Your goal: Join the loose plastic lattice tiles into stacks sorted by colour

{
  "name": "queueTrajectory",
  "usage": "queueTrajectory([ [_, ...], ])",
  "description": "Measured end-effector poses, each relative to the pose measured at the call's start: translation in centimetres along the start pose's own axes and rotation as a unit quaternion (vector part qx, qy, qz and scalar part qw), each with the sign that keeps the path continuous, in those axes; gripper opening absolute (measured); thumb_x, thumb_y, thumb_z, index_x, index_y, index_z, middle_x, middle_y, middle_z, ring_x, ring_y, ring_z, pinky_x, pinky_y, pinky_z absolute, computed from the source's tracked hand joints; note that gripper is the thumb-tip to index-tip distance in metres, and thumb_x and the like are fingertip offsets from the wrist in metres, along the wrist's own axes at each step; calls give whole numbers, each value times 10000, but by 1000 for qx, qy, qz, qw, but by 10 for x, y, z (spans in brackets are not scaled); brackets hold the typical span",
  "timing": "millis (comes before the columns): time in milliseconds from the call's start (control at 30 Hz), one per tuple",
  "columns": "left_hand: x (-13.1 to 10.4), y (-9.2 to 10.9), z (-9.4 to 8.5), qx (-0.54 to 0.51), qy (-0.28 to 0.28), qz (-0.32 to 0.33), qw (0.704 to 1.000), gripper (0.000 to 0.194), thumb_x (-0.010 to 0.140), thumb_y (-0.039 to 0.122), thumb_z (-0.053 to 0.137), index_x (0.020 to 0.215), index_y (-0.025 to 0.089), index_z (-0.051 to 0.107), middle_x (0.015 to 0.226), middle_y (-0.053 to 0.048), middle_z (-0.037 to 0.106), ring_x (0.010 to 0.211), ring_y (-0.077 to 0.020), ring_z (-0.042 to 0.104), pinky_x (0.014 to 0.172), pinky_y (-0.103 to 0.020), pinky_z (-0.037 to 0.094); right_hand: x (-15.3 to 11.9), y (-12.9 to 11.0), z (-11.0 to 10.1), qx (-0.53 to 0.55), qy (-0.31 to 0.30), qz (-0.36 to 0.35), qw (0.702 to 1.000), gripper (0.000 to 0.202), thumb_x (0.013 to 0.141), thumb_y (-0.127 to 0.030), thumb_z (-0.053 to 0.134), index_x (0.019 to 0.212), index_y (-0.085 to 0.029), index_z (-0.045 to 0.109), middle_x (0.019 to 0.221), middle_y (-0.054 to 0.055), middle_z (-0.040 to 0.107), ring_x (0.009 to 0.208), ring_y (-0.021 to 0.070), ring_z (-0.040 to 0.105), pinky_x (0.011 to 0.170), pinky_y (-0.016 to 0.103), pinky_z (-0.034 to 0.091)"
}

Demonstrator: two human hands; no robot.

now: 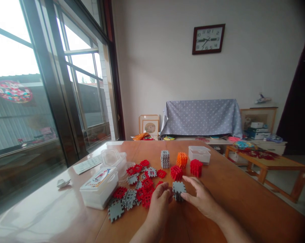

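Observation:
A small stack of grey notched plastic tiles stands on the table between my hands. My right hand is at its right side, thumb against the stack's edge and fingers spread apart. Close to the stack's left side is my left hand, its fingers curled and pressed together; what they hold, if anything, is hidden. Just behind stand two red tile stacks, one on the left and one on the right. Farther back are an orange stack and a taller grey stack.
Loose red and grey tiles lie spread left of my hands. Beside them sit a labelled plastic box, clear open containers and a printed sheet. Another clear box stands at the back right of the wooden table.

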State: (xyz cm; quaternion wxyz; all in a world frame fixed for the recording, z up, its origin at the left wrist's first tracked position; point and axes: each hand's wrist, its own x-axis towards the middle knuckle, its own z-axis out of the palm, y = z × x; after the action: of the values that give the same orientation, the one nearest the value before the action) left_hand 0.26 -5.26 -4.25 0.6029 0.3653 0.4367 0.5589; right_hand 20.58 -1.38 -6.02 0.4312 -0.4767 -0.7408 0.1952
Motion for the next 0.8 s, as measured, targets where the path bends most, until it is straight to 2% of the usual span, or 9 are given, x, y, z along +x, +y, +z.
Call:
queueTrajectory([
  [133, 3, 7, -12, 56, 11, 61, 997, 372, 767, 297, 659, 1111, 156, 637, 1109, -133, 715, 959, -215, 675, 848, -315, 499, -4, 8, 2, 8, 28, 25, 999, 564, 875, -532, 634, 1364, -256, 577, 1364, 100, 606, 1269, 277, 571, 1048, 443, 485],
  [233, 13, 23, -37, 120, 51, 145, 981, 258, 777, 287, 636, 1009, 176, 654, 1001, -90, 717, 892, -196, 658, 799, -289, 493, -7, 13, 3, -4, 57, 33, 998, 490, 907, -558, 576, 1294, -261, 623, 1307, 95, 647, 1232, 281, 594, 984, 439, 521],
  [333, 28, 45, -76, 234, 120, 244, 933, 172, 822, 265, 586, 958, 183, 652, 937, -67, 710, 881, -193, 642, 812, -287, 476, -8, 16, 6, -27, 89, 20, 995, 445, 916, -561, 556, 1224, -258, 662, 1241, 91, 686, 1181, 287, 621, 950, 448, 539],
  [433, 38, 62, -111, 412, 187, 246, 857, 158, 846, 231, 552, 952, 194, 665, 876, -53, 706, 808, -194, 628, 763, -292, 449, -8, 17, 10, -45, 107, 0, 993, 420, 917, -561, 544, 1169, -257, 687, 1204, 91, 706, 1149, 292, 637, 919, 443, 558],
  [500, 41, 69, -125, 528, 173, 223, 801, 174, 808, 155, 551, 914, 199, 682, 905, -57, 714, 846, -205, 632, 785, -297, 437, -7, 19, 13, -53, 110, -8, 992, 402, 921, -560, 535, 1136, -263, 698, 1187, 85, 714, 1138, 290, 642, 905, 434, 564],
  [567, 41, 73, -131, 596, 140, 207, 763, 238, 744, 90, 565, 893, 212, 704, 938, -57, 724, 912, -223, 632, 829, -306, 431, -7, 22, 14, -59, 113, -15, 992, 382, 928, -555, 530, 1109, -268, 705, 1168, 78, 720, 1125, 285, 645, 907, 428, 560],
  [800, 48, 80, -124, 662, 59, 192, 722, 417, 644, 17, 556, 919, 259, 754, 976, -68, 744, 1013, -271, 601, 890, -337, 428, -11, 26, 13, -60, 112, -6, 992, 361, 948, -548, 518, 1097, -273, 701, 1158, 79, 720, 1092, 288, 647, 832, 403, 567],
])
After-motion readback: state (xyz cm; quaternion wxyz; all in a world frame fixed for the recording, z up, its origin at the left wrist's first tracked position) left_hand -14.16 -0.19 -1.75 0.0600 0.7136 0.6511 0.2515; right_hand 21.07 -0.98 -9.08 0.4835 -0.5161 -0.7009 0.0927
